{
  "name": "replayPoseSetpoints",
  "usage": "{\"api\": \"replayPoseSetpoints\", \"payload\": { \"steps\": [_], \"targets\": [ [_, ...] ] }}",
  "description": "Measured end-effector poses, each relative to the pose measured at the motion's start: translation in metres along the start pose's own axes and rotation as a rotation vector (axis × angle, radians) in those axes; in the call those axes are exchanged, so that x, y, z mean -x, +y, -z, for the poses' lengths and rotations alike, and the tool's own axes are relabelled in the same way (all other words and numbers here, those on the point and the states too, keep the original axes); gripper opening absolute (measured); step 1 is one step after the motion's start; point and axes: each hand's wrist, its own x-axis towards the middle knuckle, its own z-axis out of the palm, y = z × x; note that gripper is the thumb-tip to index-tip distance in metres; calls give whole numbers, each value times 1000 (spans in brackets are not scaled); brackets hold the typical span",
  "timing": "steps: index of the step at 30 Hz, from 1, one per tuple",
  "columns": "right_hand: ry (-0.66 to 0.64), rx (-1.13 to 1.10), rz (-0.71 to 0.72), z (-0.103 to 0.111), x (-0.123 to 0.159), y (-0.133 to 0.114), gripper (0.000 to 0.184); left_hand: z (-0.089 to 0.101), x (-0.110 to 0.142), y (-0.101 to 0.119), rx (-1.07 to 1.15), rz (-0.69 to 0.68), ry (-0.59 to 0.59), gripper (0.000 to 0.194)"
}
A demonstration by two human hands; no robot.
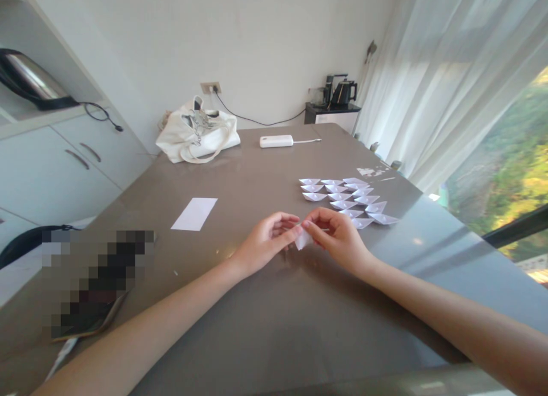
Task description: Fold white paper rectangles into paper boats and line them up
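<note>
Working from afar through the head camera, I have both hands close together over the table (257, 176), with a small piece of white paper (302, 240) pinched between them. The left hand (263, 242) grips its left edge between thumb and fingertips, the other fingers loosely curled; the right hand (342, 236) pinches it near the top, thumb towards me. The paper hangs point down, just in front of the nearest of the folded paper boats (367, 200), which sit in uneven rows (its own creases are too small for me to read)

To handle it well, I would let the left hand steady the paper while the right thumb works along one edge, matching corners before pressing hard. Light, even pressure should keep thin paper from tearing or skewing; a firm run of the nail would sharpen a crease. I would keep both wrists low and the right knuckles off the boats, since a nudge could scatter them. A flat white sheet (194, 214) lies to the left, well apart from the hands
</note>
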Motion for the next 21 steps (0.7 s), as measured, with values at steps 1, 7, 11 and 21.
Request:
{"api": "replayPoseSetpoints", "payload": {
  "steps": [1, 7, 11, 21],
  "targets": [
    [-3, 12, 10, 0, 0, 0, 27, -1, -1, -1, 31, 44, -23, 41],
    [54, 101, 59, 2, 1, 3, 25, -4, 0, -1, 239, 197, 88, 45],
    [49, 153, 66, 2, 1, 5, 23, -3, 1, 1, 348, 206, 0, 41],
    [34, 126, 40, 3, -1, 9, 27, -3, 1, -1, 227, 53, 59, 39]
  ]
}}
